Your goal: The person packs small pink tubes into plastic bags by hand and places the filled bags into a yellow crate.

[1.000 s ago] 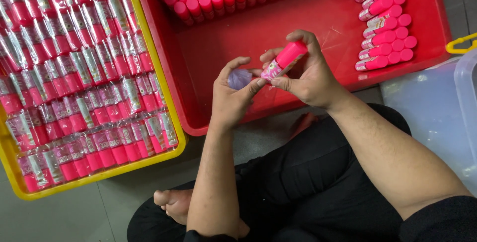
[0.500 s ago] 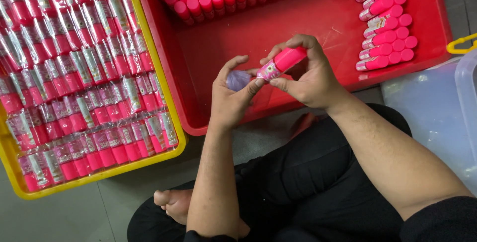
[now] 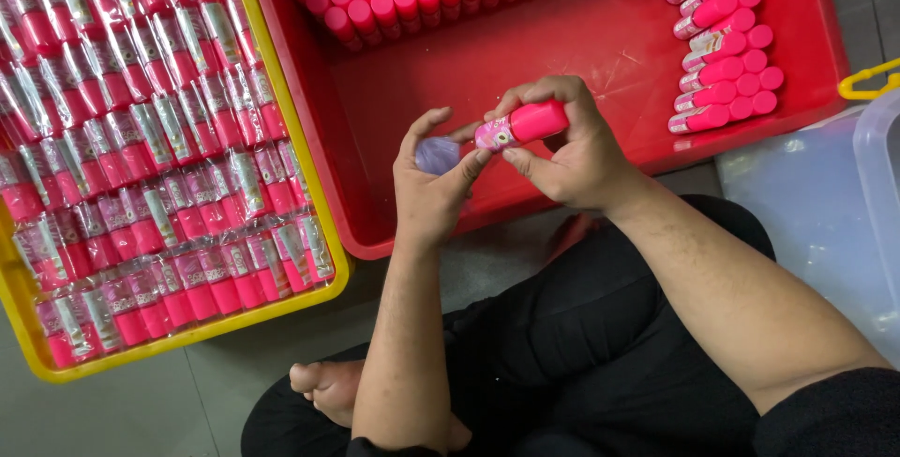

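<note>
Grip tip imo: we've got the pink tube [image 3: 521,124] pinched sideways in our right hand [image 3: 572,152] over the red crate [image 3: 600,54], left hand [image 3: 433,185] cupping a clear wrapper [image 3: 437,154] at its end, so keep both lined up b4 sliding.

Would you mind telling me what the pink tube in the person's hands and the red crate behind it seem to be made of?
The pink tube, held in the right hand, looks like smooth, glossy plastic: its cap shows a soft sheen. The red crate looks like hard moulded plastic with a duller finish; pale scuff marks show on its floor. The small bluish film in the left hand is probably thin plastic, though it is too blurred to be sure.
</note>
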